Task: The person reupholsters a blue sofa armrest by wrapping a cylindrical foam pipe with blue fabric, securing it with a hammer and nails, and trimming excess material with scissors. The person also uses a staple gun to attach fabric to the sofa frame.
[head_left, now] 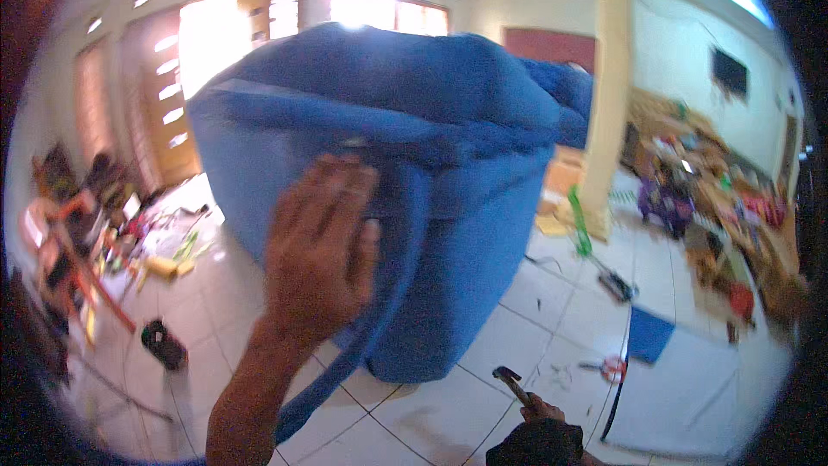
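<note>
The blue upholstered seat point(448, 164) stands on the white tiled floor point(552, 319) and fills the middle of the view, its fabric drawn over the frame with a long blue strap hanging from its front toward 7 o'clock. The left hand point(321, 246) lies flat and spread on the cloth just under the top seam, pressing rather than grasping, so its grip is open and holds nothing. At 5 o'clock the right hand point(539, 414) is closed round the handle of a small hammer point(511, 382). The work looks like fastening the cover; the next move would call for keeping the fabric taut while the tool comes up to the seam. Tools and scraps litter the floor at 9 o'clock, a yellow pillar point(608, 78) rises at 1 o'clock, and cluttered shelves point(716, 198) line the wall at 3 o'clock.
</note>
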{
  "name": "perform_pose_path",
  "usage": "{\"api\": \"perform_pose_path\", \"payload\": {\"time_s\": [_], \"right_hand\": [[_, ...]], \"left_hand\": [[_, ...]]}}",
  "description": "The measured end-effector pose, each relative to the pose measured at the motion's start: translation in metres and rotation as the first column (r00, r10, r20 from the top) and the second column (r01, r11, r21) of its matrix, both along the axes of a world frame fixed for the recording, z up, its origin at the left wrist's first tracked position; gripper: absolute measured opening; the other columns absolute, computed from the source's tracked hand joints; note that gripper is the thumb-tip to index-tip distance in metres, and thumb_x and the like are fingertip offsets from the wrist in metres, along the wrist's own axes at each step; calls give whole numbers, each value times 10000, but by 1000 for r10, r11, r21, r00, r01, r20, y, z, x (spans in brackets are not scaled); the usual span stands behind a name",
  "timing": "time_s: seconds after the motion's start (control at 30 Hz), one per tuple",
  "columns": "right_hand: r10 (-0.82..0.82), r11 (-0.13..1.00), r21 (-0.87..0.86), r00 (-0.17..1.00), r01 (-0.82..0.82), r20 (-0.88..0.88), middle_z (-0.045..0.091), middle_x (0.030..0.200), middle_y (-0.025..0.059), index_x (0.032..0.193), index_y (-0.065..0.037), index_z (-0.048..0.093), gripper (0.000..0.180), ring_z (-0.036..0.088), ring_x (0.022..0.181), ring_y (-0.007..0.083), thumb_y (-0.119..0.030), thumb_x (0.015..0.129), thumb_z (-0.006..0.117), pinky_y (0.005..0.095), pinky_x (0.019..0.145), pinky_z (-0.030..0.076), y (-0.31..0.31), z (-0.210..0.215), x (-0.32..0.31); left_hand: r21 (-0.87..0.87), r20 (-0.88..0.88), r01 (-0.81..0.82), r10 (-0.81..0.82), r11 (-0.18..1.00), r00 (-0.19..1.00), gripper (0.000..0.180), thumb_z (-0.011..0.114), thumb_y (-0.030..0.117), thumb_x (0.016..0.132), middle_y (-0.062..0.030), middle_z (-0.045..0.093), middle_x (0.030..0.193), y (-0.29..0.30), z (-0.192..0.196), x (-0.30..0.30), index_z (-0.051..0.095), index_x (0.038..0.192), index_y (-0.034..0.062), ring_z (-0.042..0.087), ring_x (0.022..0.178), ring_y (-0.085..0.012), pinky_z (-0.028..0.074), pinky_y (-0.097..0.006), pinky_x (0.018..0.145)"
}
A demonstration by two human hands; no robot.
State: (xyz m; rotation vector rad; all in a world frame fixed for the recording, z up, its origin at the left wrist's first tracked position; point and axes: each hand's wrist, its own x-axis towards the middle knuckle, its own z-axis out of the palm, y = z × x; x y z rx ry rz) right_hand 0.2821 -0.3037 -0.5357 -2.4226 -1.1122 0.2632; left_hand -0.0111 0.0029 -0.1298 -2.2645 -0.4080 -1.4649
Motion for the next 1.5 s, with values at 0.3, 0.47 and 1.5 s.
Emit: {"api": "perform_pose_path", "payload": {"time_s": [0.3,0.47,1.5], "right_hand": [[-99,989,-141,922,49,-375,651,1010,179,1258,-160,601,417,666,972,404,-451,959,604,559,865,523,-93,-30,-48],[-24,997,-72,988,13,-152,645,1135,228,1223,-139,651,388,643,968,433,-355,901,675,539,862,537,-80,-67,-45],[-48,996,-59,940,72,337,602,807,100,1113,-32,635,350,598,618,264,-275,878,727,408,536,496,-52,23,222]], "left_hand": [[50,-180,-269,274,962,945,487,449,365,1056,-178,556,1364,62,6,25,552,1404,42,477,1278,-352,309,-493,1092],[-66,-193,-257,241,964,951,472,460,405,1057,-138,602,1202,51,2,42,565,1343,44,537,1088,-293,383,-440,932],[-161,-177,-271,242,949,954,327,542,389,1043,-189,692,1050,201,100,-158,607,1183,101,686,1006,-386,510,-519,850]]}}
